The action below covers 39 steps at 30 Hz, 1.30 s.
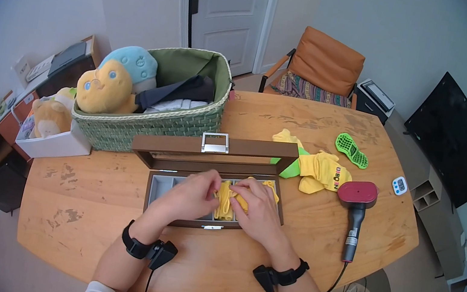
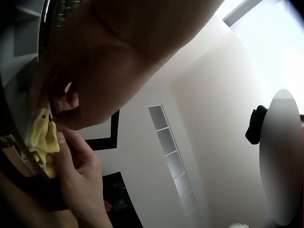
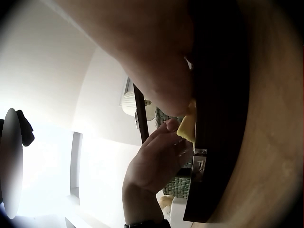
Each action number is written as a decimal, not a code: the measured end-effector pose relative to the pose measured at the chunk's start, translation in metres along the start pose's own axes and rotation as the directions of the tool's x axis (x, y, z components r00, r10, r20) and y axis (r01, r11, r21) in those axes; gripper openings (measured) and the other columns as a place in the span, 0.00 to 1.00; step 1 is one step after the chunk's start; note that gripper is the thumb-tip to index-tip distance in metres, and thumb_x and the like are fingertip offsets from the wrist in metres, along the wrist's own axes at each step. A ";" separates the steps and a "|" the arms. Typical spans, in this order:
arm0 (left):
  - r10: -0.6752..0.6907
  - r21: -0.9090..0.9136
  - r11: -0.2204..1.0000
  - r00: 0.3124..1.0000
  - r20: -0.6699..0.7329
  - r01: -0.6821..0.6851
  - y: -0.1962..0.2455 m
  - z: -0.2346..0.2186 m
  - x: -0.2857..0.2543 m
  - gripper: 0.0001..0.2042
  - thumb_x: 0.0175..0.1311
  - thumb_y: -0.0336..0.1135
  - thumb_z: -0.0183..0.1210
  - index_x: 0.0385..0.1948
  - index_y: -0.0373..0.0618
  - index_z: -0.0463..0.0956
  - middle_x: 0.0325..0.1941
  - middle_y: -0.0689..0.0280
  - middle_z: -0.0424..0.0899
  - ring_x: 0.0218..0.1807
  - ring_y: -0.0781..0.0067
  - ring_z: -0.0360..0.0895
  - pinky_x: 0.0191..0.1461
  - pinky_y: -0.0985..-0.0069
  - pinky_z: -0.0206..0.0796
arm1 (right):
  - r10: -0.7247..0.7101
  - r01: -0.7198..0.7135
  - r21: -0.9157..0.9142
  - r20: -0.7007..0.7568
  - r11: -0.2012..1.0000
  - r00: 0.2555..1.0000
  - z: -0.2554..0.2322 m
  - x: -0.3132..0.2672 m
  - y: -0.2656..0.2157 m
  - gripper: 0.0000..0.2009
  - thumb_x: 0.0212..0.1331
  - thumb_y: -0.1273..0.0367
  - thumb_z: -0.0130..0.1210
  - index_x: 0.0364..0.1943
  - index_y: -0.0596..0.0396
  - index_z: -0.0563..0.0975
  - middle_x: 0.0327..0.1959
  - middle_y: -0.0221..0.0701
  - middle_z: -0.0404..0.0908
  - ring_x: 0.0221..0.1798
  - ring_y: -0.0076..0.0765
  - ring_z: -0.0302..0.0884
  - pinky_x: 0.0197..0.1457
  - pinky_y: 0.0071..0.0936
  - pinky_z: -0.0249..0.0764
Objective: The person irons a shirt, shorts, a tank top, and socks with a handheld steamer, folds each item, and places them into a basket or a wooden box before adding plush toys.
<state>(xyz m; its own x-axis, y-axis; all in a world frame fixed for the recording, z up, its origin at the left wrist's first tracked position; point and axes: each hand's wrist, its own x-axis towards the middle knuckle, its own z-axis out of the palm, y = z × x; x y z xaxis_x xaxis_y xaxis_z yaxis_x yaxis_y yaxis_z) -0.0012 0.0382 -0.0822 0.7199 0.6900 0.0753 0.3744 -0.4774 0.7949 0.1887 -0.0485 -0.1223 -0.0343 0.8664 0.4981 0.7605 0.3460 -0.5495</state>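
Note:
A brown box (image 1: 175, 222) with grey compartments lies open, its windowed lid (image 1: 172, 147) raised. Folded yellow cloth (image 1: 225, 201) fills a compartment right of the middle, with more yellow fabric beside it at the right. My left hand (image 1: 194, 193) bends over the cloth's left side, fingertips at its edge. From the right, my right hand (image 1: 260, 211) pinches the cloth between thumb and fingers. In the left wrist view the yellow cloth (image 2: 43, 135) bunches near the right thumb. The right wrist view shows yellow cloth (image 3: 188, 127) between both hands above the box edge.
A green woven basket (image 1: 150, 133) with plush toys and dark cloth stands behind at the left, a white box (image 1: 56, 145) beside it. To the right lie yellow-green clothing (image 1: 321, 171), a green object (image 1: 352, 150), a handheld red-headed device (image 1: 358, 193) and a small timer (image 1: 399, 186).

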 end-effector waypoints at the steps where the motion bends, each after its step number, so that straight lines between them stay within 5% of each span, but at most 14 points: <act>1: -0.097 0.216 0.970 0.994 -0.057 0.107 0.005 -0.005 -0.002 0.10 0.61 0.31 0.64 0.38 0.40 0.73 0.24 0.60 0.80 0.29 0.61 0.80 0.37 0.69 0.72 | 0.000 0.000 -0.001 0.000 1.000 1.000 0.000 0.000 0.000 0.11 0.60 0.70 0.61 0.46 0.56 0.82 0.48 0.35 0.80 0.51 0.49 0.75 0.58 0.40 0.68; 5: -0.199 0.341 0.919 0.979 -0.037 0.200 -0.004 -0.005 -0.005 0.10 0.63 0.31 0.62 0.42 0.39 0.75 0.28 0.58 0.83 0.32 0.58 0.83 0.39 0.67 0.74 | 0.017 -0.017 -0.015 0.019 1.000 1.000 0.000 -0.001 0.001 0.11 0.61 0.69 0.61 0.47 0.55 0.83 0.47 0.35 0.79 0.51 0.49 0.74 0.58 0.41 0.68; 10: 0.113 -0.035 0.993 0.990 0.086 -0.110 0.001 0.012 0.000 0.08 0.62 0.30 0.64 0.40 0.39 0.78 0.27 0.59 0.83 0.30 0.61 0.82 0.37 0.68 0.73 | 0.016 -0.016 -0.008 -0.015 1.000 1.000 -0.002 0.001 -0.001 0.12 0.60 0.72 0.59 0.48 0.57 0.78 0.45 0.38 0.79 0.49 0.51 0.74 0.57 0.42 0.68; 12: 0.041 0.001 0.999 0.986 0.163 -0.042 0.016 0.015 0.000 0.08 0.62 0.30 0.65 0.40 0.40 0.78 0.25 0.61 0.82 0.30 0.62 0.81 0.37 0.69 0.72 | 0.020 -0.020 0.016 -0.004 1.000 1.000 -0.002 0.000 0.001 0.12 0.57 0.75 0.58 0.45 0.56 0.74 0.44 0.38 0.78 0.48 0.51 0.75 0.56 0.42 0.67; 15: 0.068 0.159 0.984 0.994 0.085 -0.081 0.013 0.025 0.000 0.09 0.62 0.32 0.66 0.38 0.39 0.78 0.25 0.60 0.81 0.30 0.59 0.81 0.37 0.66 0.72 | 0.034 -0.034 0.011 -0.016 0.999 0.999 0.001 0.000 0.004 0.10 0.56 0.77 0.57 0.41 0.56 0.72 0.42 0.38 0.78 0.48 0.50 0.76 0.56 0.42 0.67; 22: 0.101 0.415 0.902 0.992 0.069 -0.121 0.010 0.039 -0.013 0.18 0.65 0.47 0.64 0.43 0.42 0.73 0.45 0.54 0.82 0.49 0.49 0.79 0.51 0.58 0.73 | 0.058 -0.020 0.138 -0.276 0.990 0.959 0.006 -0.005 0.004 0.08 0.53 0.79 0.56 0.36 0.56 0.72 0.29 0.37 0.76 0.35 0.43 0.78 0.42 0.36 0.72; 24: 0.084 0.447 0.888 0.994 0.077 -0.109 0.016 0.040 -0.012 0.19 0.65 0.49 0.63 0.45 0.43 0.72 0.47 0.54 0.81 0.52 0.49 0.78 0.53 0.58 0.72 | 0.186 0.074 0.397 -0.577 0.915 0.795 0.003 -0.005 0.007 0.06 0.54 0.81 0.53 0.32 0.56 0.71 0.25 0.32 0.75 0.29 0.31 0.76 0.34 0.27 0.71; 27: 0.018 0.434 0.899 0.995 0.098 -0.059 0.014 0.039 -0.007 0.20 0.66 0.49 0.63 0.46 0.43 0.71 0.46 0.54 0.81 0.53 0.48 0.78 0.53 0.57 0.73 | 0.380 0.210 0.609 -0.690 0.765 0.616 -0.042 0.024 -0.002 0.09 0.58 0.81 0.49 0.38 0.54 0.66 0.30 0.28 0.71 0.29 0.20 0.68 0.34 0.21 0.67; 31: 0.024 0.386 0.920 0.993 0.112 -0.066 0.008 0.039 -0.008 0.19 0.65 0.49 0.63 0.46 0.44 0.72 0.45 0.54 0.81 0.51 0.48 0.78 0.52 0.56 0.73 | 0.515 0.046 0.584 -0.747 0.810 0.421 -0.090 0.104 0.072 0.11 0.62 0.75 0.52 0.46 0.57 0.66 0.38 0.33 0.71 0.39 0.30 0.71 0.46 0.29 0.70; 34: 0.027 0.396 0.916 0.994 0.105 -0.067 0.010 0.037 -0.007 0.19 0.65 0.49 0.63 0.46 0.44 0.72 0.45 0.54 0.81 0.52 0.48 0.78 0.52 0.56 0.73 | 0.472 -0.454 0.234 -0.703 0.860 0.532 -0.104 0.148 0.154 0.18 0.59 0.69 0.57 0.51 0.60 0.69 0.46 0.44 0.76 0.49 0.48 0.76 0.56 0.39 0.71; 35: 0.004 0.412 0.910 0.994 0.113 -0.050 0.011 0.038 -0.008 0.19 0.65 0.49 0.63 0.46 0.45 0.72 0.45 0.55 0.81 0.52 0.49 0.78 0.52 0.56 0.73 | 0.485 -0.586 0.071 -0.644 0.807 0.591 -0.111 0.154 0.183 0.21 0.57 0.67 0.59 0.54 0.61 0.71 0.52 0.48 0.78 0.54 0.54 0.78 0.60 0.40 0.71; 36: 0.009 0.414 0.909 0.995 0.097 -0.048 0.010 0.040 -0.009 0.19 0.65 0.49 0.63 0.46 0.45 0.72 0.45 0.55 0.81 0.52 0.49 0.78 0.52 0.56 0.73 | 0.645 -0.721 -0.096 -0.379 0.686 0.664 -0.125 0.159 0.183 0.25 0.57 0.64 0.60 0.59 0.60 0.71 0.58 0.49 0.76 0.60 0.56 0.75 0.64 0.39 0.70; 37: 0.023 0.405 0.912 0.995 0.102 -0.062 0.006 0.042 -0.011 0.18 0.66 0.48 0.62 0.46 0.45 0.72 0.46 0.55 0.80 0.53 0.49 0.78 0.51 0.56 0.73 | 0.786 -0.771 -0.304 -0.103 0.559 0.610 -0.139 0.163 0.184 0.30 0.57 0.62 0.61 0.64 0.59 0.71 0.64 0.51 0.74 0.66 0.57 0.73 0.68 0.38 0.68; 39: -0.008 0.405 0.913 0.991 0.133 -0.047 0.011 0.038 -0.008 0.18 0.67 0.48 0.62 0.47 0.45 0.71 0.48 0.56 0.80 0.56 0.51 0.77 0.52 0.56 0.73 | 0.871 -0.825 -0.392 -0.104 0.408 0.480 -0.124 0.162 0.283 0.35 0.58 0.56 0.62 0.70 0.54 0.69 0.73 0.48 0.66 0.73 0.57 0.65 0.75 0.44 0.61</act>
<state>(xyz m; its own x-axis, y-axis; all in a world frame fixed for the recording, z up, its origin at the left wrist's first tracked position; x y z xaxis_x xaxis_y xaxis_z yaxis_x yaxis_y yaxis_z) 0.0190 0.0066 -0.0966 0.7882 0.6154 -0.0120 0.5449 -0.6886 0.4785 0.4786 0.1452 -0.1142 0.7135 0.6798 -0.1694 0.5927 -0.7147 -0.3715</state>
